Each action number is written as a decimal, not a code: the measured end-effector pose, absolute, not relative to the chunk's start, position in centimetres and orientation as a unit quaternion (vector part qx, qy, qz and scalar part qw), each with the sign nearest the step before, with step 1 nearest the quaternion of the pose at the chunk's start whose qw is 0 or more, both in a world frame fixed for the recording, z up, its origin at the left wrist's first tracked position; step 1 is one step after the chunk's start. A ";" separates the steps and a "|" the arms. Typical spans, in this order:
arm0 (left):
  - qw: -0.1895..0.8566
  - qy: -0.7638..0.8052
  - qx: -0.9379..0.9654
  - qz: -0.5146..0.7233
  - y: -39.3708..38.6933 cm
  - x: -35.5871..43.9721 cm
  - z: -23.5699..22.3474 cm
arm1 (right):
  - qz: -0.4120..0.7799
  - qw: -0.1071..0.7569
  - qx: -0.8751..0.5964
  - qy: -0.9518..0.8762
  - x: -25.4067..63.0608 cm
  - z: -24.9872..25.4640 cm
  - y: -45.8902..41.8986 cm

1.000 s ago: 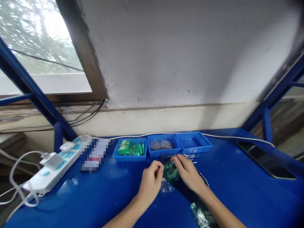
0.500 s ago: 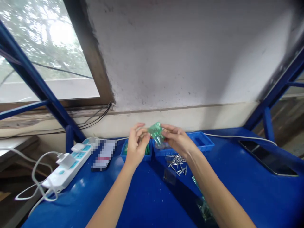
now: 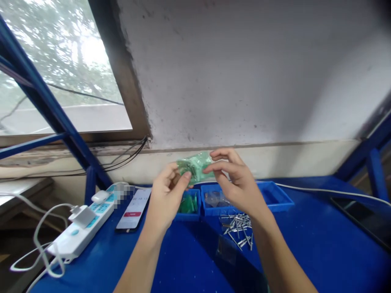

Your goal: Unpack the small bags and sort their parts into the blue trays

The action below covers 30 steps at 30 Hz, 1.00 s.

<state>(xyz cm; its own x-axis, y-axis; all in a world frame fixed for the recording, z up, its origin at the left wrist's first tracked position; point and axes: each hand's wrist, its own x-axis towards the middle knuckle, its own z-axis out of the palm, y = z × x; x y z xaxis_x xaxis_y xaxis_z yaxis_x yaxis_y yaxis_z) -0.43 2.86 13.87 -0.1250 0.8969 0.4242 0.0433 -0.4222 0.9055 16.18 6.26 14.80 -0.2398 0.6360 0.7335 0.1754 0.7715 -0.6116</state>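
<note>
A small translucent green plastic bag (image 3: pixel 200 162) is held up in front of the wall, with small dark items showing inside it. My left hand (image 3: pixel 167 194) pinches the bag's left part between thumb and fingers. At the bag's right edge is my right hand (image 3: pixel 236 181), its fingers apart and one fingertip against the plastic. Below the hands, a blue bin (image 3: pixel 188 216) contains green plastic pieces. Beside it, another blue bin (image 3: pixel 210 211) holds clear plastic bags. Silver rivet-like metal pins (image 3: pixel 240 228) lie in a loose pile in front of it.
A phone (image 3: pixel 132 213) with a lit screen lies left of the bins, near a white power strip (image 3: pixel 82 230) with plugs and looping cable. A dark tablet-like device (image 3: pixel 360 217) lies at right. A small clear bag (image 3: pixel 226 249) rests on the blue tabletop (image 3: pixel 183 264).
The green bag has been spread flatter and turned toward me. My right hand has loosened from its pinch, its fingers now apart. The view has shifted slightly.
</note>
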 end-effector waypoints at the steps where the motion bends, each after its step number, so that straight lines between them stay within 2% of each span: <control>1: 0.261 0.431 0.582 0.638 3.1 -0.6 13.6 | 0.231 0.547 -0.285 -0.752 15.8 14.4 6.6; 4: 0.063 0.435 0.652 0.618 3.9 -1.0 12.6 | 0.336 0.526 -0.331 -0.708 14.9 13.2 7.5; 6: -0.001 0.411 0.688 0.598 4.4 -1.2 12.1 | 0.403 0.519 -0.348 -0.668 14.6 12.5 7.9; 8: -0.020 0.408 0.699 0.588 4.7 -1.2 11.7 | 0.437 0.520 -0.353 -0.643 14.5 12.2 8.0; 11: 0.034 0.460 0.678 0.572 5.1 -1.3 11.5 | 0.379 0.543 -0.349 -0.662 14.6 12.3 7.6; 14: 0.194 0.493 0.615 0.584 5.4 -1.6 11.6 | 0.253 0.557 -0.315 -0.726 14.8 12.4 7.3; 17: 0.352 0.477 0.548 0.590 5.4 -2.1 11.9 | 0.201 0.530 -0.264 -0.781 14.7 12.2 7.3; 19: 0.365 0.476 0.540 0.591 5.2 -2.4 12.0 | 0.191 0.519 -0.248 -0.795 14.5 11.9 7.4; 21: 0.311 0.484 0.559 0.597 5.0 -2.5 12.1 | 0.184 0.520 -0.249 -0.796 14.3 11.8 7.2; 24: 0.163 0.500 0.606 0.597 4.6 -2.5 12.2 | 0.213 0.521 -0.276 -0.779 14.1 12.0 7.1; 27: 0.016 0.468 0.678 0.566 4.4 -2.4 12.3 | 0.332 0.531 -0.301 -0.720 14.1 12.1 7.5; 30: -0.048 0.417 0.741 0.524 4.4 -2.4 12.3 | 0.420 0.560 -0.345 -0.625 14.0 11.8 8.2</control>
<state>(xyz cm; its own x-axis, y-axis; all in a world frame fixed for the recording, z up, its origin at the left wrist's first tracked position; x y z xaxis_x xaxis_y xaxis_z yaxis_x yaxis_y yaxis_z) -2.35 4.41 12.30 0.1020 0.5684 0.8164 0.6681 -0.6472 0.3671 13.99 8.16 11.76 -0.1342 0.9022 0.4099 -0.0390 0.4085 -0.9119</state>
